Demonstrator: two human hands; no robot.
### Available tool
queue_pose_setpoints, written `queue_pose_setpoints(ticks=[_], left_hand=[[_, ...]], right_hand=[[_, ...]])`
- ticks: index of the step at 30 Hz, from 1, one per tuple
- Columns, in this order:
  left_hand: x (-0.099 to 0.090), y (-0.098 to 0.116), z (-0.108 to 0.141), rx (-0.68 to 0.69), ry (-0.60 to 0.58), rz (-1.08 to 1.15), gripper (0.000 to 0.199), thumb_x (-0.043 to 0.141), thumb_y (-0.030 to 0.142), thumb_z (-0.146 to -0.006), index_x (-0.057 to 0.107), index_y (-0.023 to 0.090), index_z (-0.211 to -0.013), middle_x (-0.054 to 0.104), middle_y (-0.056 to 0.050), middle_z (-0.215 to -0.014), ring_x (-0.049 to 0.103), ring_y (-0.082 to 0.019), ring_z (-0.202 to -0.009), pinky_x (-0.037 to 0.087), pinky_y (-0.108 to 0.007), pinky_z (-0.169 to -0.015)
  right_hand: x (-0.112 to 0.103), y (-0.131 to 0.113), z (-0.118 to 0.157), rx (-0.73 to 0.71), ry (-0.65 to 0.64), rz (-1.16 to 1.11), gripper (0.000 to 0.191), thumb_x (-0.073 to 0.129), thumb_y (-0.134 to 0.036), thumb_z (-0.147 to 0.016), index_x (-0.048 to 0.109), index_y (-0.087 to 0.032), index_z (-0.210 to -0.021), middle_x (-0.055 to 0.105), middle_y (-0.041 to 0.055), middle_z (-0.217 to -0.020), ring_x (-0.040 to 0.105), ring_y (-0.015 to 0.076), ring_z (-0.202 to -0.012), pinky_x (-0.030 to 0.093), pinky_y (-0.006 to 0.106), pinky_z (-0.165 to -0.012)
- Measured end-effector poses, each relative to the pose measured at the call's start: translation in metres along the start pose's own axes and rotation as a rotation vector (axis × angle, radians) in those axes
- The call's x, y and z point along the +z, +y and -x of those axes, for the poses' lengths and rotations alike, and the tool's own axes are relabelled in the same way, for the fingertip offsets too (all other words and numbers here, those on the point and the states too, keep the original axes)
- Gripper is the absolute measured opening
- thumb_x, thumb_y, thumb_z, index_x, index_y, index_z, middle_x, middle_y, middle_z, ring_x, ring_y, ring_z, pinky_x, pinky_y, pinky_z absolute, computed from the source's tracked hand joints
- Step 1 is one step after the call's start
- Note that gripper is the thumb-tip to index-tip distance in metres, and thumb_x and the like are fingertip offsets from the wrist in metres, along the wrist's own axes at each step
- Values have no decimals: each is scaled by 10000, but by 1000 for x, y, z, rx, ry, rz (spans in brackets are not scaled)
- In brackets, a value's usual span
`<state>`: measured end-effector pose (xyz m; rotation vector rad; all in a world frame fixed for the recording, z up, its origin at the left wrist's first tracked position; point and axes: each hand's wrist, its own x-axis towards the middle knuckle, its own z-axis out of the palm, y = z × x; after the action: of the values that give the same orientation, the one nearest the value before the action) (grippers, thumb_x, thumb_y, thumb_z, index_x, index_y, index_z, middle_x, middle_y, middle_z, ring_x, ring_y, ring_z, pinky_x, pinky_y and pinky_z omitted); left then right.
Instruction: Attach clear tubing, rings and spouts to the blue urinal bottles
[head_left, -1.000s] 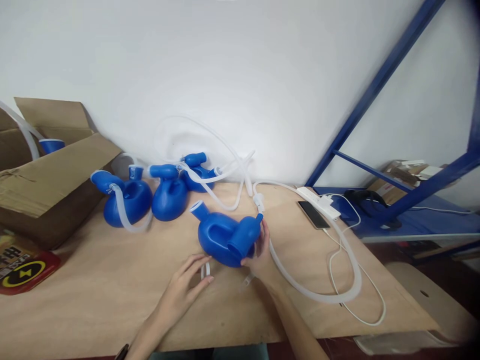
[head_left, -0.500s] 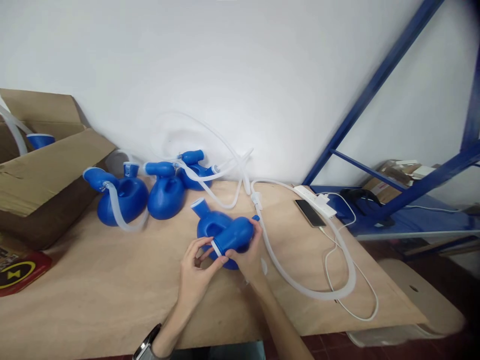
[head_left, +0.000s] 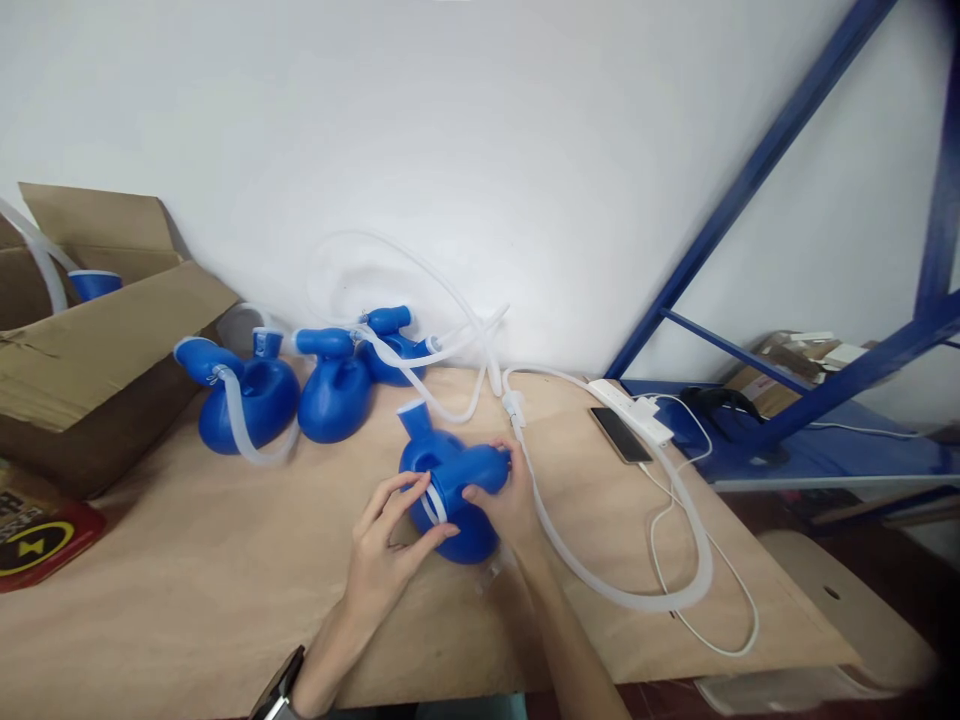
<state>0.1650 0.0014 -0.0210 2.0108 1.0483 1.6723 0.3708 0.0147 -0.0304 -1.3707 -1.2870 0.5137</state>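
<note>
A blue bottle (head_left: 466, 540) with a capped neck rests on the wooden table, and a blue tube-shaped piece (head_left: 471, 474) lies across its top. My right hand (head_left: 514, 500) is wrapped round the far end of that piece. At its near end, my left hand (head_left: 394, 530) pinches a white ring (head_left: 434, 503) between thumb and fingers; the ring sits slightly off the blue rim. A clear hose (head_left: 600, 572) with a white connector (head_left: 513, 404) lies to the right of my hands.
Several blue bottles (head_left: 334, 398) with hoses stand by the wall. An open cardboard box (head_left: 112, 350) and a red package (head_left: 45, 540) are at the left. A phone (head_left: 619, 435), power strip (head_left: 630, 408) and white cable lie right, beside a blue metal frame (head_left: 712, 225).
The white ring now shows apart from the piece's rim, with my left hand drawn slightly to the left. The bottle's neck has tilted more upright. The view has shifted slightly.
</note>
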Motion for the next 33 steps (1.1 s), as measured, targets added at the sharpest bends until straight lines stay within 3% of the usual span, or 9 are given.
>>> queue_pose_setpoints(ticks=[8,12,18,24,28,33], left_hand=[[-2,2,-8,202,-42,-79,509,810,327,-896,667,290,-1383,689,-91,-1281,731,-240,-1115,649,-346,-918],[-2,4,-7,178,53,-123,535,815,311,-895,649,298,-1404,683,-74,-1245,738,-212,-1054,640,-327,-915],[-1,-2,-11,142,-49,-103,459,800,364,-904,694,288,-1344,705,-82,-1250,747,-240,-1076,657,-337,-878],[2,-5,-15,181,-52,-83,454,827,389,-875,710,254,-1293,729,-93,-1218,748,-255,-1077,644,-399,-950],[0,-6,-18,221,-49,-95,455,835,379,-868,708,247,-1285,732,-91,-1215,751,-252,-1061,645,-388,-931],[-5,-7,-22,238,-59,-118,454,847,359,-858,708,246,-1275,730,-85,-1214,752,-240,-1052,639,-362,-932]], right_hand=[[-11,-8,-5,34,-63,104,710,924,-566,-616,594,-260,-1164,699,67,-1099,678,312,-1019,554,445,-881],[-13,-14,-3,92,-31,143,734,940,-562,-585,593,-255,-1155,703,70,-1093,686,325,-1019,565,461,-877],[-14,-16,-3,88,-37,150,731,932,-578,-588,591,-261,-1152,708,61,-1095,697,317,-1005,569,452,-873],[-15,-14,-5,66,1,164,710,941,-552,-570,610,-252,-1122,732,65,-1046,718,314,-924,580,430,-782],[-17,-18,-8,74,-1,173,582,900,-529,-651,624,-252,-1082,753,51,-965,729,288,-831,568,390,-696],[-18,-23,-10,71,-11,146,509,850,-525,-718,619,-254,-1082,750,45,-940,728,286,-827,577,402,-712]])
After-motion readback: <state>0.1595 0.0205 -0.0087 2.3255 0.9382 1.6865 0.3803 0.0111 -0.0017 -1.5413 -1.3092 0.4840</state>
